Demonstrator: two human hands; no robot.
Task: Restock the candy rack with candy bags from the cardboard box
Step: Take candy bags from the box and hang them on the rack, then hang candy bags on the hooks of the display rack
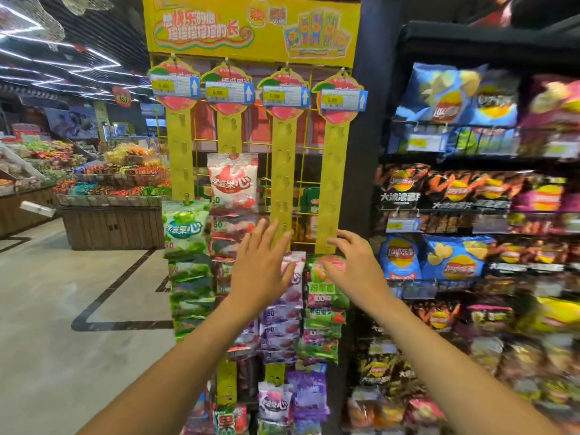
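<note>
Both hands are empty, the left hand point(262, 265) spread flat and the right hand point(351, 266) loosely bent, before the yellow candy rack point(335, 171) at 12 o'clock, its candy bags point(233, 183) reading 果心 under 5.00 price tags point(229, 92), Lay's chips point(445, 111) at 3 o'clock.

The rack point(309, 146) carries four yellow strips point(283, 171), four price tags point(284, 96) and one yellow sign point(251, 26); two hands: left hand point(262, 265), right hand point(351, 268).
</note>
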